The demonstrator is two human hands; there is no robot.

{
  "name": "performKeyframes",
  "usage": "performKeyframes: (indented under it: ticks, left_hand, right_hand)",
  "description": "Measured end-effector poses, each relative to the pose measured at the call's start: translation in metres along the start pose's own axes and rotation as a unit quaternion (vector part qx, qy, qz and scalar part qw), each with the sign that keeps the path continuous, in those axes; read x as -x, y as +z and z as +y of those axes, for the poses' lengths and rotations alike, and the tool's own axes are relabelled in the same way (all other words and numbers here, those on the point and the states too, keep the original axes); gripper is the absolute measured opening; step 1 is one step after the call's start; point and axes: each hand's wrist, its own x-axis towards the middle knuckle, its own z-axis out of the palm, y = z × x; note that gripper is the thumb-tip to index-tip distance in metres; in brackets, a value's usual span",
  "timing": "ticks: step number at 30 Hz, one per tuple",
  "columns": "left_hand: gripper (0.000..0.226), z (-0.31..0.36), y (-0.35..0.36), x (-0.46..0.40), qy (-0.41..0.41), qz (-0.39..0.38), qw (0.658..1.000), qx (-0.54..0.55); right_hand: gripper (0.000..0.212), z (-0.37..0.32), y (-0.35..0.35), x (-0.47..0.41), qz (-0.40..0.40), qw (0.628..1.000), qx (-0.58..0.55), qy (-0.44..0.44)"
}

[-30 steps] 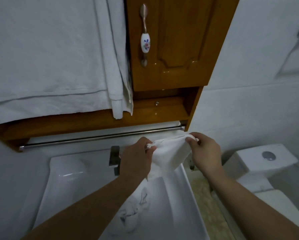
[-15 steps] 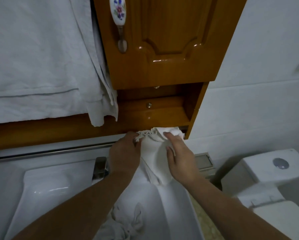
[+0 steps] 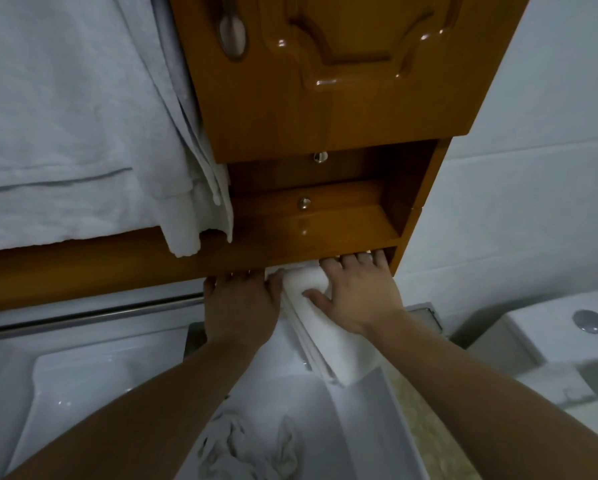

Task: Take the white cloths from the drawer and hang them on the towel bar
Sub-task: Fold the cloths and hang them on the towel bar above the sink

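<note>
A big white towel (image 3: 65,116) is hanging across the upper left, its folded edge drooping down beside the wooden cabinet (image 3: 325,109), which is filling the top middle with its glossy panelled door and, under it, an open nook with two small metal knobs. Below, the white sink (image 3: 83,382) is spreading across the bottom of the view, and a crumpled white cloth (image 3: 245,448) is lying in its basin. The toilet tank (image 3: 564,337) is sitting low on the right, well apart from the cabinet.

The towel bar (image 3: 93,315) is running along the wall under the cabinet's lower edge, from the left side to the person's left hand (image 3: 242,306), where it is disappearing from sight. A folded white cloth (image 3: 328,344) is draping down from just under the cabinet, between the two hands, its lower end hanging over the sink's right rim.

The left hand is resting at the cloth's left edge, fingers curling up under the cabinet; I cannot tell whether it is gripping anything. The right hand (image 3: 356,296) is lying spread and flat on the cloth's upper part, thumb pressing its face, fingertips reaching up beneath the cabinet's underside, not closing around it.
</note>
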Motion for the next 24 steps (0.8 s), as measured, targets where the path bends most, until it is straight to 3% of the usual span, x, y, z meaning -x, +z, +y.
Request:
performKeyframes:
  ticks: [4, 7, 11, 14, 18, 24]
  left_hand:
    - [0.054, -0.031, 0.007, 0.007, 0.085, 0.006, 0.996, -0.03]
    - [0.051, -0.043, 0.009, 0.005, 0.135, 0.027, 0.989, -0.053]
    - [0.046, -0.044, 0.009, 0.01, 0.135, 0.055, 0.987, -0.066]
    - [0.046, -0.045, 0.011, 0.009, 0.137, 0.061, 0.986, -0.07]
    - [0.039, -0.046, 0.017, 0.01, 0.141, 0.09, 0.983, -0.075]
    - [0.043, -0.046, 0.023, 0.009, 0.134, 0.11, 0.982, -0.082]
  right_hand:
    - [0.082, 0.0, -0.013, -0.008, -0.056, 0.998, -0.008, 0.006]
    - [0.079, -0.008, -0.015, -0.014, -0.071, 0.997, -0.016, 0.034]
    - [0.043, -0.027, -0.005, -0.016, 0.045, 0.996, -0.052, 0.055]
    - [0.03, -0.036, 0.009, -0.009, 0.145, 0.987, -0.064, 0.007]
    - [0.044, -0.036, 0.022, 0.001, 0.12, 0.991, -0.055, -0.031]
    - [0.068, -0.051, 0.007, -0.026, 0.061, 0.998, -0.017, -0.001]
